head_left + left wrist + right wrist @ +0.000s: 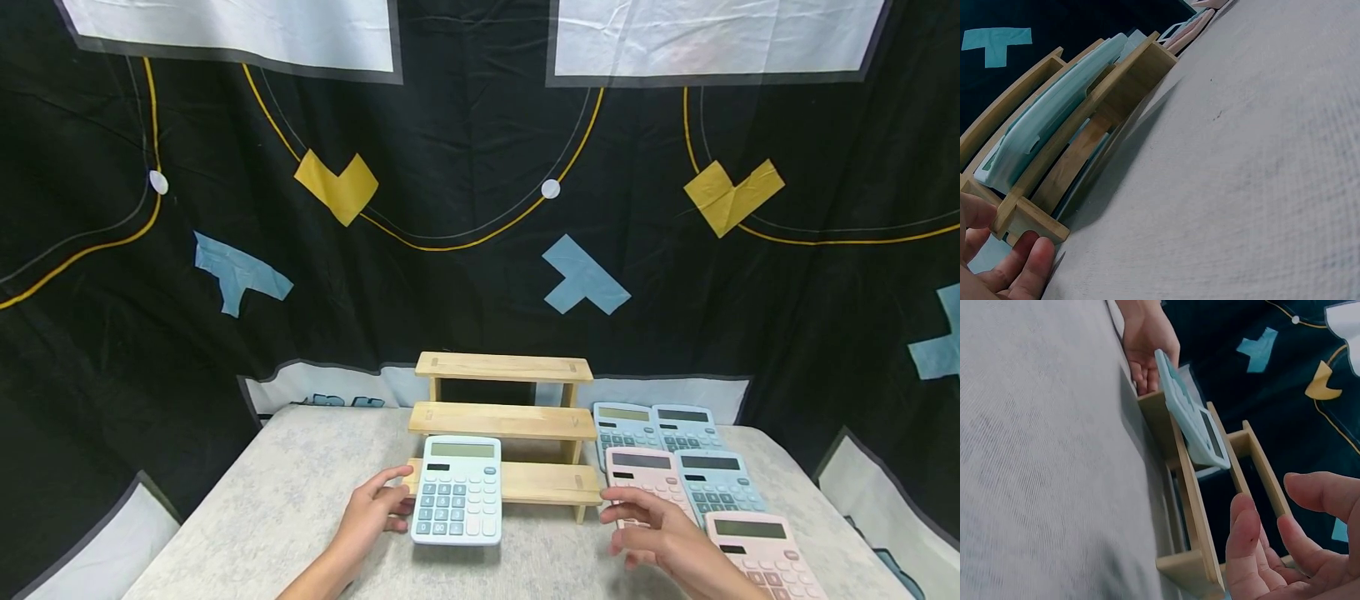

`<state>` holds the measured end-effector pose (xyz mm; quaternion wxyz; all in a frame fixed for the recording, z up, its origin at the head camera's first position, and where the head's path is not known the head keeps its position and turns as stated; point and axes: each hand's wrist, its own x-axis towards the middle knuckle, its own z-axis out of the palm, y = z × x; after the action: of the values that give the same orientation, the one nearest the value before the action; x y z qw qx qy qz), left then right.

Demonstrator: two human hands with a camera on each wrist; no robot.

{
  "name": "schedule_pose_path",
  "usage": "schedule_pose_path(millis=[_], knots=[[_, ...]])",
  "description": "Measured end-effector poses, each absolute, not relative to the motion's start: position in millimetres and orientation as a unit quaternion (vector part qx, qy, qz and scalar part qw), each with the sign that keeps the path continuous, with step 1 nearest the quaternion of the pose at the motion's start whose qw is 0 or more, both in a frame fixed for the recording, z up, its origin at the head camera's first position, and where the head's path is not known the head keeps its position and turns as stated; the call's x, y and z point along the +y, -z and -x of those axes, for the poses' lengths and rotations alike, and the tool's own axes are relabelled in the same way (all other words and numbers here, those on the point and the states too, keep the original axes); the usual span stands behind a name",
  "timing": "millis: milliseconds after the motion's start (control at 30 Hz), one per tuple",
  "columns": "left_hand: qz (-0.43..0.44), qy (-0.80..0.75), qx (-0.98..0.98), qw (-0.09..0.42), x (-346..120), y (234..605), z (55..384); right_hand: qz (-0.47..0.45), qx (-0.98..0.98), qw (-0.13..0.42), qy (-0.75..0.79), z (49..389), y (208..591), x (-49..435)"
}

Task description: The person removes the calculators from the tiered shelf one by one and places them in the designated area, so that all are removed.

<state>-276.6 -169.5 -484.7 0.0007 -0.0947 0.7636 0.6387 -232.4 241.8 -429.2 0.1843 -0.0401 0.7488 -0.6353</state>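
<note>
A pale blue calculator [481,487] leans back on the lowest step of a three-tier wooden stand [502,421], its screen end up. Beside the stand's lower left end is my left hand [363,512], fingers loosely bent and close against the wood. In the left wrist view, its fingertips [1039,250] appear to touch the end of the lowest step; a grip cannot be made out. My right hand [660,533] hovers off the stand's lower right end, holding nothing. Its thumb and fingers are spread apart in the right wrist view.
To the right of the stand lie several calculators: blue ones [720,482] and pink ones [765,554], close together or overlapping. They sit on a light grey tabletop [255,508]. Behind hangs a black cloth [450,308] with yellow and blue shapes.
</note>
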Motion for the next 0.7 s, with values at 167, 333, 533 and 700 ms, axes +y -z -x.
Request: schedule_pose_path(millis=[167, 333, 533, 700], knots=[[0.096, -0.638, 0.764, 0.002, -169, 485, 277, 0.061, 0.728, 0.185, 0.658, 234, 430, 230], [0.094, -0.638, 0.764, 0.006, -169, 485, 278, 0.074, 0.714, 0.186, 0.671, 237, 433, 217], [0.097, -0.637, 0.765, 0.007, -168, 485, 279, 0.094, 0.708, 0.185, 0.675, 241, 435, 198], [0.094, -0.638, 0.764, 0.004, -169, 486, 278, 0.094, 0.707, 0.185, 0.676, 245, 435, 183]])
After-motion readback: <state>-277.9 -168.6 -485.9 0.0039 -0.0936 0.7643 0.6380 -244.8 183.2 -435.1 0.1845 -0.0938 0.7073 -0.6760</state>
